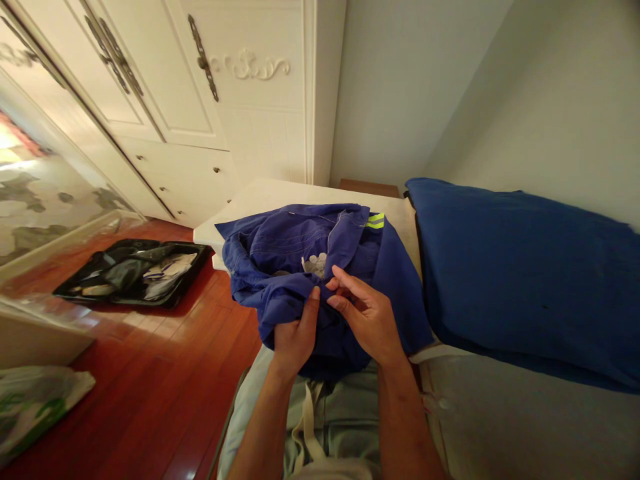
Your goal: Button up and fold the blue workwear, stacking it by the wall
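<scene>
A blue work jacket [285, 233] with a yellow-green and silver reflective strip [375, 221] lies bunched over a white surface and my lap. My left hand [296, 333] is closed on a fold of it, thumb on top. Just to the right, my right hand [363, 310] holds thumb and fingers close together in a pinch beside the fold. Whatever is between those fingertips is too small to make out. A small cluster of whitish round pieces [315, 265] rests on the jacket beyond my hands.
To the right lies a large blue cushion [520, 280]. A white table-like top [260, 193] extends under the jacket. White cabinets [260, 120] stand behind. On the red wood floor [150, 373] are an open black suitcase [133, 273] with clothes and a plastic bag [40, 407].
</scene>
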Demonstrator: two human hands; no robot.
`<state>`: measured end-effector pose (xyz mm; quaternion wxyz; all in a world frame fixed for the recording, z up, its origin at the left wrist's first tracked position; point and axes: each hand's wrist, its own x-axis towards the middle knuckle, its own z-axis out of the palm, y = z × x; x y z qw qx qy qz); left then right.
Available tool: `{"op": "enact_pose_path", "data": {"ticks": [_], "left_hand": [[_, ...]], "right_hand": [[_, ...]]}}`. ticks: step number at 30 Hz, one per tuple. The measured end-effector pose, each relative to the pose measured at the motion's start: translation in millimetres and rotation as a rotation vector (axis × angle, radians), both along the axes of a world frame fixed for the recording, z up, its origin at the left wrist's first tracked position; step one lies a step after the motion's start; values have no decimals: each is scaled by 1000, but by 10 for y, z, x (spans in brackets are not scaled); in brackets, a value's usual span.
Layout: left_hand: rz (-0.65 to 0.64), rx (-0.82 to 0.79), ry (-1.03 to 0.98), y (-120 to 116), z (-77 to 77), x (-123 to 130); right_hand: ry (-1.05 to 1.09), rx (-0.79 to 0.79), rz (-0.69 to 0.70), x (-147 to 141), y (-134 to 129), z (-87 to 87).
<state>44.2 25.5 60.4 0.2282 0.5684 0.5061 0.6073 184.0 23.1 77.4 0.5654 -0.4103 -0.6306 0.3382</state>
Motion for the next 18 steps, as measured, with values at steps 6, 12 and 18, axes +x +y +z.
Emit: {"op": "enact_pose_path", "data": {"ticks": [6,12,18], "left_hand": [[-45,-32,-24,-10,18,15],[-56,-32,10,-16,67,8],[-149,-31,-45,-51,100,35]], "right_hand": [[-93,43,14,44,-29,32],[-68,61,-42,4,-37,13],[-53,113,-216,-89,-39,14]]}}
